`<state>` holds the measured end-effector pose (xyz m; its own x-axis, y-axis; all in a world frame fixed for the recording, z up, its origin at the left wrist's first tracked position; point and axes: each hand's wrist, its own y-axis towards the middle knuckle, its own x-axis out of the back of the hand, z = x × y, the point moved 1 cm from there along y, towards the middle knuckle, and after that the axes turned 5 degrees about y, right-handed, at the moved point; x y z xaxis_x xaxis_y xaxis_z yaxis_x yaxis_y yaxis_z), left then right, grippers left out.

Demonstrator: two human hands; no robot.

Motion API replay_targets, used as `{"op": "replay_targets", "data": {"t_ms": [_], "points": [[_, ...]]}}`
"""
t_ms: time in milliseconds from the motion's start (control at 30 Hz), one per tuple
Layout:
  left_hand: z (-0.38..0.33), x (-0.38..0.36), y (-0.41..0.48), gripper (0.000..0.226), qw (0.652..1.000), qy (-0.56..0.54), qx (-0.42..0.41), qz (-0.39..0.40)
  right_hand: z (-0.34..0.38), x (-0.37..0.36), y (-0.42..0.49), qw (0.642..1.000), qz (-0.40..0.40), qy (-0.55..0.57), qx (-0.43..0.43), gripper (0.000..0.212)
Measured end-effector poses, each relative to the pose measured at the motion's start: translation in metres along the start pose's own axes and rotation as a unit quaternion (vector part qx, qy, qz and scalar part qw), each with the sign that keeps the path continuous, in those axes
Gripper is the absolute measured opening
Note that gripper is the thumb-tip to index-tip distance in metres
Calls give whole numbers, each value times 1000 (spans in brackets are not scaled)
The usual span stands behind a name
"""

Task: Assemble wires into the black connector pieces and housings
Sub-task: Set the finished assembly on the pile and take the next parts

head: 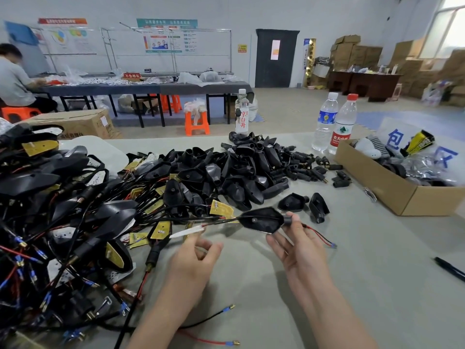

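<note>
1. Head view, centre of the frame: the right hand point(299, 250) pinched the black housing point(261, 219) by its stem. The body jutted left of the fingertips, and red and black wires point(319, 235) trailed right.
2. Lower centre: the left hand point(196, 258), fingers curled, perhaps pinched a white strip point(187, 231), but blur left that grip unclear.

In front of the heap of loose black housings point(241, 167) on the desk point(352, 285), the right grip point(299, 250), palm up, pinches one black housing point(263, 220) by its stem. Red and black wires point(318, 234) trail out of the stem, away from the heap. The left grip point(193, 253), blurred and with fingers curled, sits just beside a white strip point(187, 231); whether it holds the strip cannot be told. Left of the heap lies a tangle of wired housings point(63, 217), right of it a cardboard box point(377, 180), and behind it water bottles point(325, 122).
</note>
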<state>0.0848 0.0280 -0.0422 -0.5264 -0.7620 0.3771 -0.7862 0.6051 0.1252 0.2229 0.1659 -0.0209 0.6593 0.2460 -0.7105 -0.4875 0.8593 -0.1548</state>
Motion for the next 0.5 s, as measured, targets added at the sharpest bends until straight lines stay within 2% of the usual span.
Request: {"op": "replay_targets", "data": {"t_ms": [67, 133, 233, 300, 400, 500], "points": [[0, 4, 3, 15, 996, -92, 15, 8, 5, 2, 1, 1000, -7, 8, 13, 18], [-3, 11, 6, 31, 980, -196, 31, 35, 8, 4, 2, 1000, -12, 6, 26, 18], [-2, 14, 10, 39, 963, -263, 44, 46, 10, 5, 2, 999, -26, -4, 37, 17], [-3, 15, 11, 38, 950, -304, 54, 40, 11, 5, 3, 999, -32, -8, 38, 17], [-8, 16, 15, 20, 929, -359, 87, 21, 13, 6, 4, 998, -40, -20, 46, 18], [-9, 18, 17, 22, 916, -383, 116, 7, 13, 5, 3, 997, -40, -33, 55, 19]]}}
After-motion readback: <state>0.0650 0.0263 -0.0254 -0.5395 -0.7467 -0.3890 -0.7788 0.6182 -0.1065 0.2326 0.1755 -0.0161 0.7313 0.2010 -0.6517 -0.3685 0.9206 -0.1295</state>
